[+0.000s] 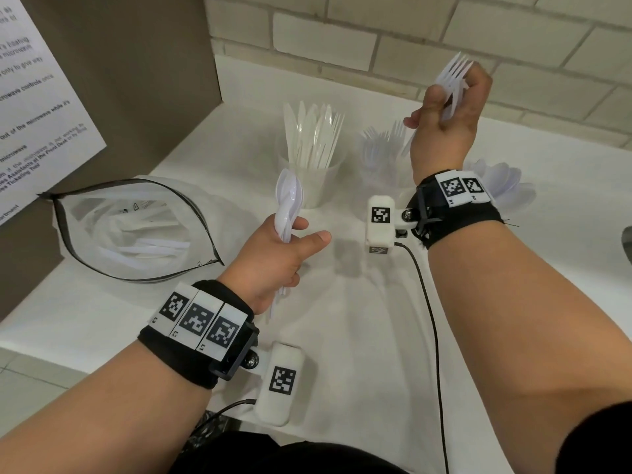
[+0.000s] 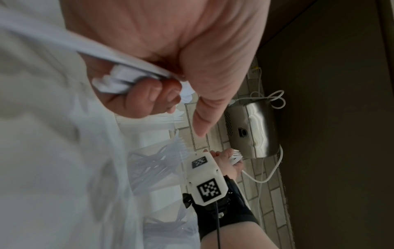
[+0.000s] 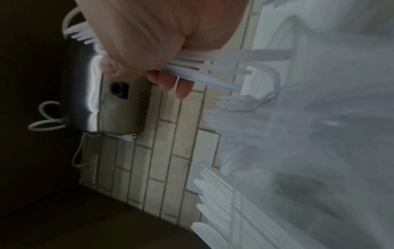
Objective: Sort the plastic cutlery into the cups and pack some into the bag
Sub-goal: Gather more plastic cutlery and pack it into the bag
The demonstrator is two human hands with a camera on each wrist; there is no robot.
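Note:
My left hand (image 1: 277,254) grips a bunch of white plastic spoons (image 1: 289,200), bowls up, above the counter's middle; the handles (image 2: 119,80) show in its fist. My right hand (image 1: 448,111) is raised higher and holds a bundle of white forks (image 1: 453,80), tines up; their handles (image 3: 213,70) stick out of the fist. A clear cup of knives (image 1: 313,145) stands behind the spoons. Beside it is a cup of forks (image 1: 383,155), partly hidden by my right wrist. More spoons (image 1: 506,186) show behind that wrist. The open zip bag (image 1: 133,230) lies at the left with cutlery inside.
A brown cabinet side with a printed notice (image 1: 37,107) stands at the left, close to the bag. A brick wall (image 1: 444,39) backs the white counter (image 1: 359,319). A metal appliance with a white cord (image 2: 253,128) hangs on the wall.

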